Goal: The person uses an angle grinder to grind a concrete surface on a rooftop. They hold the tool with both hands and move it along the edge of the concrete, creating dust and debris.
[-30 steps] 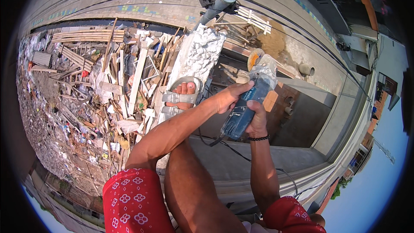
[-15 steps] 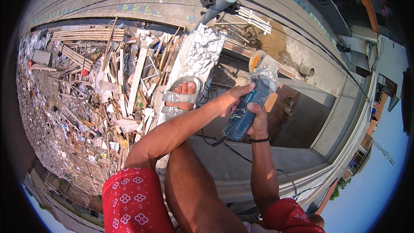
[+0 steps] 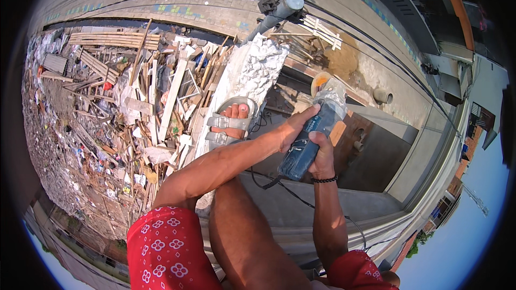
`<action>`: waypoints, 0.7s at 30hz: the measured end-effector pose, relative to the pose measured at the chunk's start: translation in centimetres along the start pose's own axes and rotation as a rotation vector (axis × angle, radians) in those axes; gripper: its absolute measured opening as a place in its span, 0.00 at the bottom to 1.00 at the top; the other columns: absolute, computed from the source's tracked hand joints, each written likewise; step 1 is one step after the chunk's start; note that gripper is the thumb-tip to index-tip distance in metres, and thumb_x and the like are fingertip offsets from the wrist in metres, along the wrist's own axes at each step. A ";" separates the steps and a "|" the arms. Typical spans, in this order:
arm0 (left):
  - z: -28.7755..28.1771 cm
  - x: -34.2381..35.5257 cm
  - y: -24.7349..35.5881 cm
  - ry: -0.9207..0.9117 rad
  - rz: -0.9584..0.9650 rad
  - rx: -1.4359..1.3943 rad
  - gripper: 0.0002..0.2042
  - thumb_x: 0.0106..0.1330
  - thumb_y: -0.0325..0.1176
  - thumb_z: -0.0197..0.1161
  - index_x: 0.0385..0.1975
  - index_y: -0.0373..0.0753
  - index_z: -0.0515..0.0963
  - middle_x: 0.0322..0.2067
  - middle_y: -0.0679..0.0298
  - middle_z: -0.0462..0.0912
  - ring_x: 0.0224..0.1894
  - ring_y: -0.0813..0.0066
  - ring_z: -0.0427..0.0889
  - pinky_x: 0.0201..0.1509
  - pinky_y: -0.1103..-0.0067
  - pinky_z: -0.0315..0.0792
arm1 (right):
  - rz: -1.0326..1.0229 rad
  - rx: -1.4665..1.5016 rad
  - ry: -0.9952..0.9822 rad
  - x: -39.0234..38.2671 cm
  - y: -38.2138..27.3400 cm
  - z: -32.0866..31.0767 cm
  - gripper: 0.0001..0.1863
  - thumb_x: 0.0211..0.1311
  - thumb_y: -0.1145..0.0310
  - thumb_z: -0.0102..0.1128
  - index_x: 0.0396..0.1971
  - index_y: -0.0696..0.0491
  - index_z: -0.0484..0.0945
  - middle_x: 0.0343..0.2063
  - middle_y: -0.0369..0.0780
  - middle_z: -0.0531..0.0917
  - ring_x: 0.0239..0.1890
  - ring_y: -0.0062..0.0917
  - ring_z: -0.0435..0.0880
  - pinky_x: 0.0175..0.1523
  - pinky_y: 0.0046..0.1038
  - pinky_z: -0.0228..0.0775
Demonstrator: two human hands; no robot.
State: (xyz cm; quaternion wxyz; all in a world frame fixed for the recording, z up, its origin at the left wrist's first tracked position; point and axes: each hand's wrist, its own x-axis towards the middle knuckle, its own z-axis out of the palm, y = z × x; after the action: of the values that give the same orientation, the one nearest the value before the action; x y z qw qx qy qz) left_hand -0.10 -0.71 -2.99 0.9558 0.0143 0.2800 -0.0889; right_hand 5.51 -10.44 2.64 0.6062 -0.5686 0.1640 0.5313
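A blue angle grinder [image 3: 302, 157] with a dusty grey head is held between my two hands. My left hand [image 3: 295, 126] closes on its left side, thumb lying along the body near the head. From the right, my right hand [image 3: 323, 157] wraps around the casing, with a dark bead bracelet at the wrist. An orange-and-tan disc [image 3: 321, 80] sits at the grinder's far end, pointing away from me. Whether it spins, I cannot tell. A black cord [image 3: 293, 192] trails from the tail. The fingers beneath the body are partly hidden.
My sandalled foot [image 3: 232, 121] rests on a narrow white wall top [image 3: 258, 67] with a rough, lumpy end. Rubble and broken timber [image 3: 150, 104] lie far below on the left. A grey pole [image 3: 287, 6] and overhead cables [image 3: 371, 37] stand ahead. A drop opens beneath the grinder.
The view has shifted slightly, so the pole and wall sit a little lower and further right. The disc shows at a slightly different angle. Both hands keep their hold on the angle grinder.
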 end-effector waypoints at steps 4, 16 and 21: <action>0.0 0.1 0.1 0.000 -0.012 0.001 0.29 0.67 0.60 0.49 0.52 0.38 0.73 0.41 0.62 0.80 0.41 0.75 0.80 0.49 0.76 0.76 | 0.027 -0.020 0.035 0.2 -0.3 -0.3 0.24 0.47 0.69 0.62 0.46 0.61 0.70 0.31 0.42 0.79 0.28 0.29 0.83 0.34 0.29 0.81; 0.0 1.7 -0.9 0.179 0.394 0.255 0.36 0.58 0.31 0.57 0.66 0.33 0.49 0.54 0.57 0.65 0.56 0.71 0.68 0.54 0.75 0.70 | 0.045 -0.398 -0.114 10.3 -6.7 -1.0 0.20 0.46 0.66 0.63 0.36 0.65 0.73 0.26 0.45 0.81 0.25 0.28 0.82 0.31 0.29 0.79; 1.3 3.5 1.3 0.265 0.386 0.407 0.51 0.49 0.26 0.68 0.69 0.37 0.37 0.54 0.55 0.64 0.56 0.69 0.69 0.56 0.74 0.69 | 0.118 -0.558 -0.137 13.4 -9.7 0.8 0.22 0.47 0.66 0.64 0.39 0.65 0.72 0.28 0.46 0.81 0.26 0.29 0.83 0.35 0.28 0.81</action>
State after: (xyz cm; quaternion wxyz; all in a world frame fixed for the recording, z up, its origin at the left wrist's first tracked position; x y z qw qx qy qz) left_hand 3.75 -0.16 -3.84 0.8876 0.2698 0.3709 0.0426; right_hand 18.37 -1.52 -2.88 0.4043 -0.6657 0.0032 0.6272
